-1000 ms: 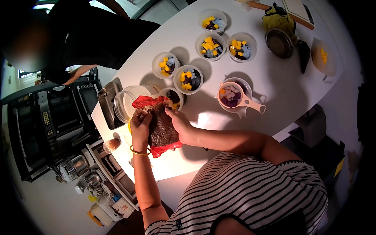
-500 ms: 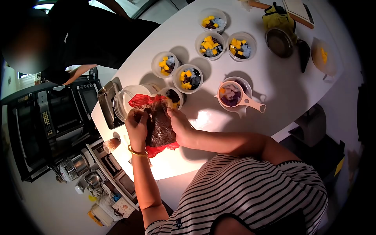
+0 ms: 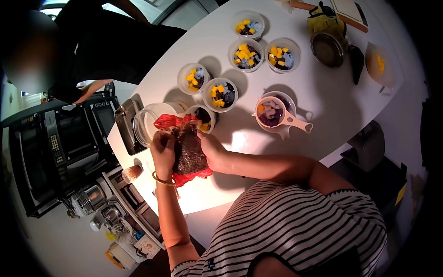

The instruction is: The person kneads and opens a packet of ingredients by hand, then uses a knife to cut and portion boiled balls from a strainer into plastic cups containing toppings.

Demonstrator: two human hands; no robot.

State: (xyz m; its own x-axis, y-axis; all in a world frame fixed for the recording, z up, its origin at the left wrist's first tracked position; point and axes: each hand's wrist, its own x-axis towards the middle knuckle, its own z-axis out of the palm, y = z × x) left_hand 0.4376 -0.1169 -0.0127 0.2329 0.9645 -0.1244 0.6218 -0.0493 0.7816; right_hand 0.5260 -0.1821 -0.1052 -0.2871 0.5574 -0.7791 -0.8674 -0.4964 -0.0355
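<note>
Between my two hands is a plastic bag [image 3: 190,150] with red edges and a dark brown, lumpy filling. My left hand [image 3: 162,151], with a yellow bangle at the wrist, pinches its left side near the top. On the opposite side, my right hand [image 3: 215,152] grips it with the thumb toward the upper edge. Just beyond the bag stands a clear cup [image 3: 203,116] with dark pieces and yellow cubes, partly covered by it. A large clear tub [image 3: 146,125] lies to the left, next to a metal tray [image 3: 128,124].
Several dessert cups [image 3: 220,94] with yellow cubes stand farther back. A pink strainer [image 3: 272,113] with purple and pale cubes rests over a bowl. At right are a metal bowl [image 3: 327,50] and a clear bowl [image 3: 379,69]. A person in black [image 3: 115,44] stands across the table.
My hands keep their hold on the bag. It sits slightly lower, and a little more of the cup behind it shows. The view has shifted slightly.
</note>
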